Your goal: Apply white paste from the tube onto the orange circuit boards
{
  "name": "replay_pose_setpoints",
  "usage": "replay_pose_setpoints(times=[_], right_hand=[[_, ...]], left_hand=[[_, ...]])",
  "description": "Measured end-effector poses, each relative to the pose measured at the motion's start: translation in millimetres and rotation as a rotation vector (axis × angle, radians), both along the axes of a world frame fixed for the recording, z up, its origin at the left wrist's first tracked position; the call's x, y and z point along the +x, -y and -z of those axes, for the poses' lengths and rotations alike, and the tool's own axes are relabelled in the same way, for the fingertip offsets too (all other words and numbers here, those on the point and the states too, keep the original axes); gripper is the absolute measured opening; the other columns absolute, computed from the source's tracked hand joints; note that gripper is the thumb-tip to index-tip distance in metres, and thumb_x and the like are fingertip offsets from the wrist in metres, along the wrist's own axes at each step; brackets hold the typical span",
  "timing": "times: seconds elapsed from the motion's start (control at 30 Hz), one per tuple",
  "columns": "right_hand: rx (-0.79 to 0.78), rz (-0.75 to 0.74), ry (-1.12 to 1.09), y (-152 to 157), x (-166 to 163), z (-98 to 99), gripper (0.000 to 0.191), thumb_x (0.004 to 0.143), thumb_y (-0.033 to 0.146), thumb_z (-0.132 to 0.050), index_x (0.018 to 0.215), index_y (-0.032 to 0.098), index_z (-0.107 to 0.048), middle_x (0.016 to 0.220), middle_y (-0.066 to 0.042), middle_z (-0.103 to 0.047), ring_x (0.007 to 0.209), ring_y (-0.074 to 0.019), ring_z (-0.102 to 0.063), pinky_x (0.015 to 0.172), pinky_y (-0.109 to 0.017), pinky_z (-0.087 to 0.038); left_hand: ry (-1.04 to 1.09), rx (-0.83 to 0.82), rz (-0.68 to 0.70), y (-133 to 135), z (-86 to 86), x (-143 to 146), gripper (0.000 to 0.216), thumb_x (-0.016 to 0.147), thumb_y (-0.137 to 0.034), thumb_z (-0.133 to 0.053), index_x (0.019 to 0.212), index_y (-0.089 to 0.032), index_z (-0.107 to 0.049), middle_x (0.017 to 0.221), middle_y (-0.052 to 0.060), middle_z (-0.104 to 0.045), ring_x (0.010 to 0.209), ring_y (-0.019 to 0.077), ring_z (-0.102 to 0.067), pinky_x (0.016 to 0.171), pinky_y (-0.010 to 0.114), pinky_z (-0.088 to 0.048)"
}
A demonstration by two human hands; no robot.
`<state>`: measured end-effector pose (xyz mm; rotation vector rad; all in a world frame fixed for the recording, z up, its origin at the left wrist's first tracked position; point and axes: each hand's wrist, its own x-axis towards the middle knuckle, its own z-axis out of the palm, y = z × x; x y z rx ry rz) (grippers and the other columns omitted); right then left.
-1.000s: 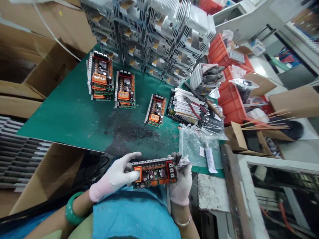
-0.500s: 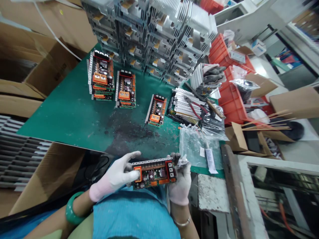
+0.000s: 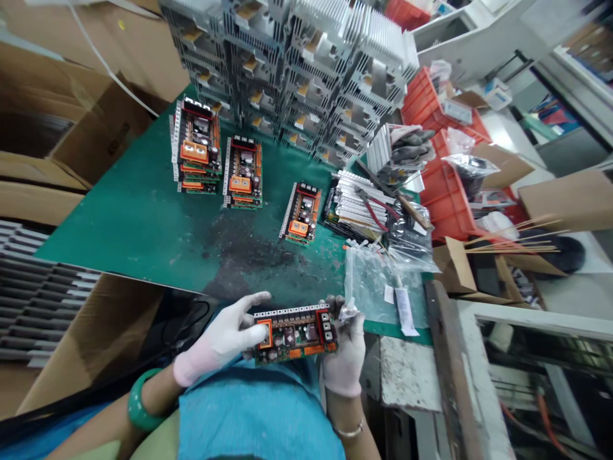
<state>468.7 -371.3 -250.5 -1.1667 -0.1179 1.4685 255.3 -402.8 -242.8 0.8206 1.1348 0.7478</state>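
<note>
A circuit board (image 3: pixel 297 335) with an orange terminal block at its left end and a dark red one at its right is held above my lap at the table's front edge. My left hand (image 3: pixel 230 335), in a white glove, grips the board's left end, thumb on the orange block. Around the right end closes my gloved right hand (image 3: pixel 347 354), with a small whitish crumpled piece (image 3: pixel 348 311) at its fingers. Beyond, on the green table (image 3: pixel 143 236), lie similar boards: a tall stack (image 3: pixel 195 144), a middle stack (image 3: pixel 242 172) and a smaller one (image 3: pixel 301 213).
Finned metal heatsinks (image 3: pixel 297 76) are piled high at the back. Pliers (image 3: pixel 371 207) lie on metal strips at the right, near a clear plastic bag (image 3: pixel 368 281). Red crates (image 3: pixel 445 185) stand farther right; a cardboard box (image 3: pixel 96 134) is at the left.
Both hands keep hold of the circuit board almost in place. The whitish piece at my right fingers has shifted slightly down and left.
</note>
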Motion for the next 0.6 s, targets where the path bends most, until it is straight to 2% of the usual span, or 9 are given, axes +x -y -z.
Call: replay_pose_setpoints(times=[0.6], right_hand=[[0.036,-0.002,0.044,3.2,0.3,1.6,0.036,0.081,0.062,-0.057,0.093,0.029,-0.067,0.099,0.005,-0.071,0.097,-0.0158,-0.064,0.095,-0.037,-0.046]], left_hand=[[0.003,-0.009,0.022,-1.1,3.9,2.2,0.075,0.078,-0.045,-0.063,0.138,-0.012,-0.033,0.062,-0.004,-0.053,0.049,0.0108,-0.052,0.045,0.019,-0.041]])
